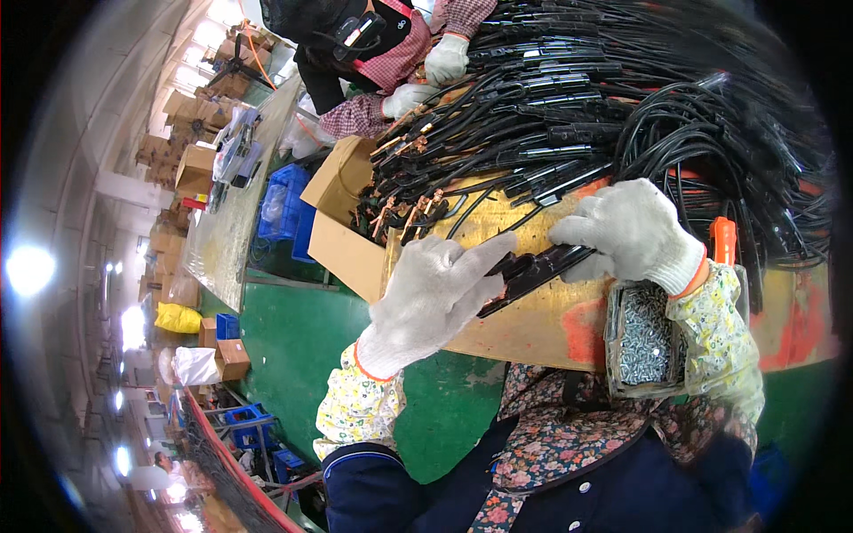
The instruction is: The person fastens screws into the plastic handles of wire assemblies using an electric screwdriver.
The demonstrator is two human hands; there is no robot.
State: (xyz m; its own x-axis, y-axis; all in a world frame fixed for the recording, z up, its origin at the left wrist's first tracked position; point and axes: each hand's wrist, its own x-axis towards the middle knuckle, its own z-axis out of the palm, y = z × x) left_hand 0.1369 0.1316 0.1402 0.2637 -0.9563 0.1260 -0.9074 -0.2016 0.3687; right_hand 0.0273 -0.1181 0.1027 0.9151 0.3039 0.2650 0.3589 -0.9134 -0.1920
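Apron point(555, 457) below, fingers point(484, 256) hold black part point(544, 271); headgear point(360, 34) labelled.

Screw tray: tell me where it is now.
In the head view, the screw tray is right of centre at the near edge of the worktable, below the gloved right hand and left of its flowered sleeve.

Green floor point(289, 355), bright lights point(30, 270)
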